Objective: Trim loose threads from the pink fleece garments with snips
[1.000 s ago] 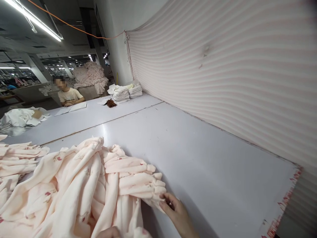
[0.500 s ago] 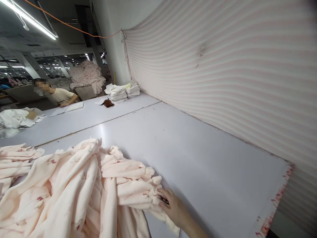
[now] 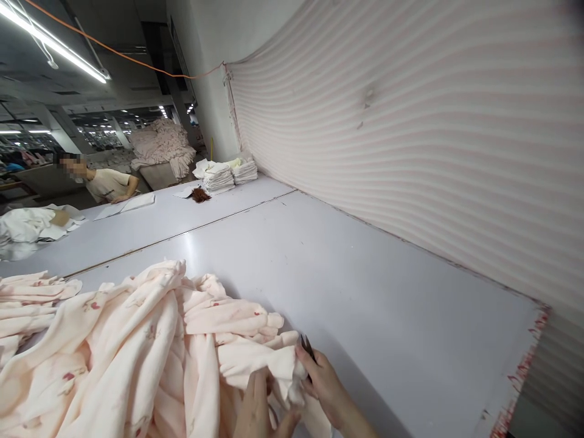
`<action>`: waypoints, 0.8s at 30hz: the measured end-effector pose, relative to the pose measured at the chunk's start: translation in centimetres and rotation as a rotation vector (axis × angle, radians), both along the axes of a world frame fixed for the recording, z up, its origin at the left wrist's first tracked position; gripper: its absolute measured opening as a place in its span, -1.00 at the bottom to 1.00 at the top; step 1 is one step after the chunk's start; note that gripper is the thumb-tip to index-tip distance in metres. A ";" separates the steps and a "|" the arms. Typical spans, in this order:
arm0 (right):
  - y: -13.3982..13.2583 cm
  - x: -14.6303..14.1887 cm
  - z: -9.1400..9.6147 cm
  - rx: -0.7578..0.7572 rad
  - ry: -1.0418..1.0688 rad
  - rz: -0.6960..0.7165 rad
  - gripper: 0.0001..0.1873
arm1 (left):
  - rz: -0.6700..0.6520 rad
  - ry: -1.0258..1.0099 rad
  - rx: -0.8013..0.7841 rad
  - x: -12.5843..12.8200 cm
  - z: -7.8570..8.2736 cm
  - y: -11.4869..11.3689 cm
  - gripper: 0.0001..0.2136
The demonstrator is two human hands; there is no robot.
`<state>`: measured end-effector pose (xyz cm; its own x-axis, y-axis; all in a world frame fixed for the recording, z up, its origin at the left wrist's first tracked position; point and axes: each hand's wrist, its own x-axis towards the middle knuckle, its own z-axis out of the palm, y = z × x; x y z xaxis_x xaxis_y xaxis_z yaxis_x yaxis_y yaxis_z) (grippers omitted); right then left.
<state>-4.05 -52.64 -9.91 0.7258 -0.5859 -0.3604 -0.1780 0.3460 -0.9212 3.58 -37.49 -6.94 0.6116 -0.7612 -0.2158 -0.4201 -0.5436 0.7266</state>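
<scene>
A heap of pale pink fleece cloth [image 3: 150, 347] with small red prints fills the lower left of the head view. At its right end, a gathered edge of the cloth [image 3: 283, 364] lies between my hands. My left hand [image 3: 256, 409] is closed on this edge from below, its thumb partly hidden at the bottom of the picture. Dark thread snips [image 3: 306, 348] stick up from my right hand [image 3: 327, 386], points away from me. The fingers of that hand are closed round the snips and touch the cloth as well.
The grey-white table [image 3: 387, 316] runs back to a striped cloth hanging [image 3: 410, 152] on the right. Stacks of white cloth [image 3: 219, 177] and a brown tuft [image 3: 199, 194] lie at its far end. Across it, a person [image 3: 107, 182] leans near white pieces [image 3: 130, 204].
My left hand has come in from below and taken hold of the cloth's edge. The snips in my right hand now point up beyond the fingers.
</scene>
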 end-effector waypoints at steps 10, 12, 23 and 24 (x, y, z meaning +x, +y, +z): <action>-0.6 -0.4 -0.4 -0.224 0.102 -0.146 -0.54 | 0.209 -0.166 -0.411 0.2 -1.1 0.3 -0.77; -0.5 -0.9 -0.1 -0.301 0.113 -0.152 -0.59 | 0.221 -0.152 -0.496 0.4 -0.4 0.3 -0.78; 0.9 -3.4 6.1 -0.675 -0.052 0.271 -0.79 | 0.187 0.071 -0.585 0.5 0.5 0.0 -0.82; 1.0 -3.2 6.3 -0.666 -0.062 0.282 -0.80 | 0.173 0.034 -0.584 0.5 0.6 0.0 -0.83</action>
<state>-7.30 -51.61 -3.61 0.8891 -0.4545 0.0540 -0.1188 -0.3431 -0.9318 4.12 -37.48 -6.36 0.7373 -0.6495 0.1858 -0.3321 -0.1090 0.9369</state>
